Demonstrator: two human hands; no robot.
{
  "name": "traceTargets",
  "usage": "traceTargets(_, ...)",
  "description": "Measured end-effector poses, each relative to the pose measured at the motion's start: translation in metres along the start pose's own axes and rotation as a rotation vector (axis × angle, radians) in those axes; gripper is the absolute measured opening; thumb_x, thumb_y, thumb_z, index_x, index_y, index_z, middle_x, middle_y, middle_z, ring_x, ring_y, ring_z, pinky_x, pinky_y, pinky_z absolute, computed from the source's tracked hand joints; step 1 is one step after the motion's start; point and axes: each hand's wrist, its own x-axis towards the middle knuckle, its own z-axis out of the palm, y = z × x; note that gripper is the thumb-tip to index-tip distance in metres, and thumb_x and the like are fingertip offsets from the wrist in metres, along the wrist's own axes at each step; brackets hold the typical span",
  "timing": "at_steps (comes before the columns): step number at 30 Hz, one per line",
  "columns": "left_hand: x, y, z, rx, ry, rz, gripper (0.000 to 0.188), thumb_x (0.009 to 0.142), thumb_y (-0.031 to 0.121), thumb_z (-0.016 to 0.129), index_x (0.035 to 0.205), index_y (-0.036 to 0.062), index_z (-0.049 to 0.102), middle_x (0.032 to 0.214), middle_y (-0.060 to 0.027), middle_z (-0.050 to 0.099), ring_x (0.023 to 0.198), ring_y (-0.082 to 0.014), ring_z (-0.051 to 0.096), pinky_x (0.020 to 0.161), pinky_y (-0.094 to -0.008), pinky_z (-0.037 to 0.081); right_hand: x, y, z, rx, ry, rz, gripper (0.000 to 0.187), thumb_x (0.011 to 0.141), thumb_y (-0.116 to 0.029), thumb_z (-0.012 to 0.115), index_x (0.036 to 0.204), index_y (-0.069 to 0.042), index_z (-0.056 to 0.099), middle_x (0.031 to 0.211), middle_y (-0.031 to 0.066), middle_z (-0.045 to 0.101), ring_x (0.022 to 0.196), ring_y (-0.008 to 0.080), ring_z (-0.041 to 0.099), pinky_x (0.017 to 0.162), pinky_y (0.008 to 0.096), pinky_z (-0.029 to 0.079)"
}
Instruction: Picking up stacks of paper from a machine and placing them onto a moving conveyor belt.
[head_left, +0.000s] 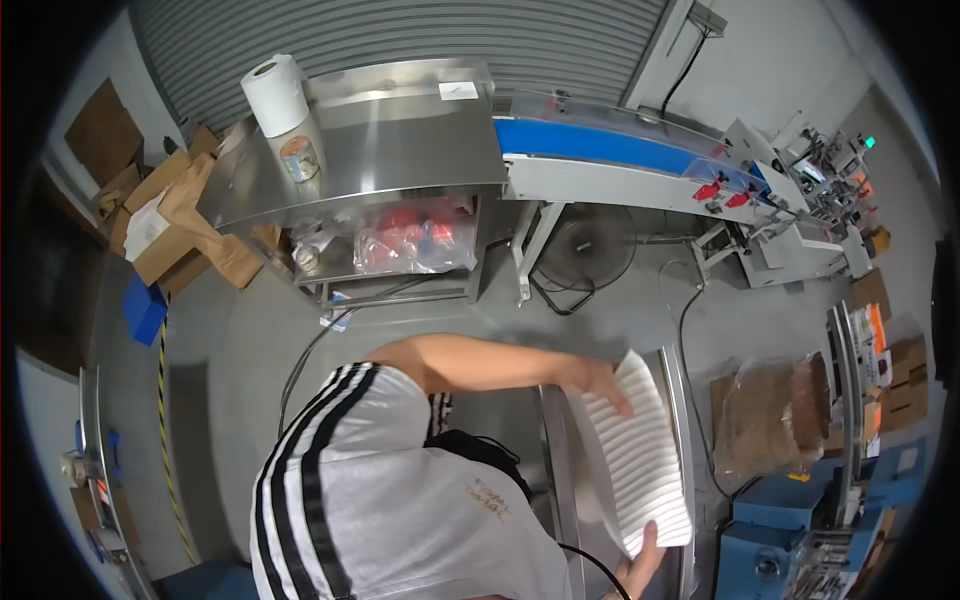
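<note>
Our left hand and right hand press the ends of a white stack on the metal tabletop. It looks loose, we think, so it could fan out and slide off.

Single head-worn fisheye view, looking steeply down from above the person's shoulder; near the metal tray at lower right, conveyor farther off.

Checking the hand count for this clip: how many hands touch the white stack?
2. The left hand rests on the far end of the white ribbed stack; the right hand holds its near end. Fingers underneath may be hidden.
</note>
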Motion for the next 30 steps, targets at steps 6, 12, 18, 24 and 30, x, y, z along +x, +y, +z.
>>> traceTargets(6, -0.074, -0.002, -0.127, -0.382, 0.26, 0.119, 0.051, 0.076, 0.018, 0.075, 0.121, 0.0033, 0.053, 0.111, -0.007, 0.062, 0.107, -0.0152, 0.056, 0.096, -0.0293, 0.042, 0.079, -0.061, 0.127, -0.193, -0.245, -0.134, 0.071, 0.077, -0.013, 0.07, 0.134, 0.006, 0.033, 0.13, 0.0144, 0.046, 0.119, 0.0236, 0.044, 0.101, 0.0335, 0.032)
traceTargets(12, -0.193, -0.065, -0.27, -0.409, 0.7, 0.157, 0.073, 0.077, 0.024, 0.073, 0.135, -0.0002, 0.036, 0.13, -0.0136, 0.049, 0.119, -0.0214, 0.047, 0.1, -0.0341, 0.037, 0.162, -0.043, 0.356, -0.412, -0.551, -0.058, 0.061, 0.077, -0.01, 0.066, 0.132, -0.002, 0.042, 0.125, 0.0078, 0.051, 0.115, 0.0196, 0.046, 0.099, 0.0314, 0.033)
traceTargets(18, -0.299, -0.13, -0.391, -0.557, 0.905, -0.081, 0.081, 0.076, 0.043, 0.071, 0.135, -0.0022, 0.038, 0.135, -0.0156, 0.044, 0.125, -0.0259, 0.041, 0.107, -0.0357, 0.027, 0.212, 0.018, 0.586, -0.405, -1.13, -0.004, 0.05, 0.082, -0.019, 0.065, 0.126, 0.0, 0.049, 0.116, 0.0068, 0.057, 0.105, 0.0166, 0.054, 0.091, 0.0298, 0.042)
traceTargets(24, -0.355, -0.159, -0.447, -0.391, 1.191, -0.268, 0.081, 0.076, 0.045, 0.07, 0.134, -0.002, 0.039, 0.134, -0.0158, 0.045, 0.126, -0.026, 0.04, 0.106, -0.0356, 0.027, 0.234, 0.057, 0.716, -0.44, -1.337, 0.176, 0.046, 0.079, -0.017, 0.069, 0.12, -0.005, 0.051, 0.109, 0.0023, 0.057, 0.101, 0.0128, 0.054, 0.086, 0.0281, 0.043)
traceTargets(30, -0.343, -0.14, -0.429, 0.191, 1.668, -0.415, 0.071, 0.074, 0.035, 0.073, 0.126, -0.0034, 0.044, 0.117, -0.019, 0.056, 0.113, -0.0282, 0.051, 0.098, -0.0409, 0.036, 0.243, 0.05, 0.731, -0.491, -1.303, 0.12, 0.05, 0.081, -0.021, 0.068, 0.124, -0.005, 0.047, 0.11, 0.0039, 0.056, 0.102, 0.013, 0.052, 0.087, 0.0274, 0.043)
